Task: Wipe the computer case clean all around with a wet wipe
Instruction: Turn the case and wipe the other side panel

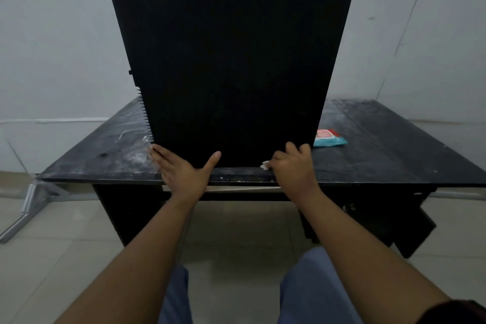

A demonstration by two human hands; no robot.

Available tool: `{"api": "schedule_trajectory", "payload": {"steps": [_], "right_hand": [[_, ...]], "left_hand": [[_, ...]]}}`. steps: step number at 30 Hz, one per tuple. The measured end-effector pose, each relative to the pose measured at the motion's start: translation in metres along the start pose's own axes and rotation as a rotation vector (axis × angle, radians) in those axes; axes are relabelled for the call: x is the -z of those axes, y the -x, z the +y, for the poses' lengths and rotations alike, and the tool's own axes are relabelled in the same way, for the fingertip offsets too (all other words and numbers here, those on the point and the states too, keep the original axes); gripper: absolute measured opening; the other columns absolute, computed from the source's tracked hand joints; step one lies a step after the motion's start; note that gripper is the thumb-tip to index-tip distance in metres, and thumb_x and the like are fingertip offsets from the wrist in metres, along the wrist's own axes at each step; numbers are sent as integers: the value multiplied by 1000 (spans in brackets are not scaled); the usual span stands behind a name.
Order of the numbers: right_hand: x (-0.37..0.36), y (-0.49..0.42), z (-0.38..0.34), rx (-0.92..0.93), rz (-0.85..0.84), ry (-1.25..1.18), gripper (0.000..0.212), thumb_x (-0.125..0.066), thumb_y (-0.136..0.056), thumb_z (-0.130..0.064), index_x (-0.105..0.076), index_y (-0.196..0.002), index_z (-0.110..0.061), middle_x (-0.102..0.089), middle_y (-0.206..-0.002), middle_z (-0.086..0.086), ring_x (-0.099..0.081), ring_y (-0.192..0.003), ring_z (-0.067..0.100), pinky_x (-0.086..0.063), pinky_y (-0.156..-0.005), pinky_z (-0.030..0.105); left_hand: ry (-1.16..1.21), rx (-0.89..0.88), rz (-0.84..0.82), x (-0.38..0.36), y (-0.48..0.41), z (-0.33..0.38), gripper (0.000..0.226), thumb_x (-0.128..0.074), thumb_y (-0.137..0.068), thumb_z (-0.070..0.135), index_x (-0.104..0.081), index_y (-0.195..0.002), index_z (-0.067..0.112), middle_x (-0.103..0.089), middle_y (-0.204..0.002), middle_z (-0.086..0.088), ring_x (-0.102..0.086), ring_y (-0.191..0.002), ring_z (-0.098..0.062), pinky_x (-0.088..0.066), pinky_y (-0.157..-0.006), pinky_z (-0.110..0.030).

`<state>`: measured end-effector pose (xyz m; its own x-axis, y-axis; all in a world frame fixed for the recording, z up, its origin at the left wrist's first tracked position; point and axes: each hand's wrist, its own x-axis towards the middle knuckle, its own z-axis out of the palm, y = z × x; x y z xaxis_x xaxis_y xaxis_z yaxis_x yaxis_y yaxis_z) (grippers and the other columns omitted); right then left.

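The black computer case stands upright on the dark, scratched worktop, near its front edge, with one broad side facing the person. The left hand lies at the lower left corner of the case; its fingers are straight and spread, the thumb rests on the broad side, and it holds nothing. The right hand is at the lower right corner, with its fingers curled round a white wet wipe that touches the bottom edge of the case. A teal and red pack of wipes lies on the worktop just beside the case, on the right.
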<state>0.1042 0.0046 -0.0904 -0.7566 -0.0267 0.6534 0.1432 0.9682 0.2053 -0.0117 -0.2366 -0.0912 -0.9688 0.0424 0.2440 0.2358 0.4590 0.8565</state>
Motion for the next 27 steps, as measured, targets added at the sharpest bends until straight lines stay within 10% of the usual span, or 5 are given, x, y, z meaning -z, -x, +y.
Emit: {"api": "schedule_trajectory", "payload": {"steps": [14,20,27], "right_hand": [[27,40,71,-252,-37,163,23,-87,-80,-17,-81,-103,-17,-79,-106,6,-64,-106,34,-41,-88,49],[23,19,45,3,25,63,14,-83,-83,-16,-82,-97,-21,-75,-95,-1,-60,-96,27,-40,-82,43],[24,41,64,-421,-136,108,11,-76,-88,-21,-77,-98,-25,-74,-102,-1,-59,-100,25,-39,-86,44]], "left_hand": [[20,15,-78,11,3,4,160,-72,-68,85,38,-158,12,36,-170,-13,20,-162,-36,-1,-129,-57],[22,28,-75,7,2,2,159,-72,-68,85,38,-158,15,37,-170,-12,19,-162,-37,0,-129,-57],[44,20,-77,8,2,1,156,-72,-70,84,38,-159,17,36,-171,-11,18,-162,-38,0,-129,-57]]}}
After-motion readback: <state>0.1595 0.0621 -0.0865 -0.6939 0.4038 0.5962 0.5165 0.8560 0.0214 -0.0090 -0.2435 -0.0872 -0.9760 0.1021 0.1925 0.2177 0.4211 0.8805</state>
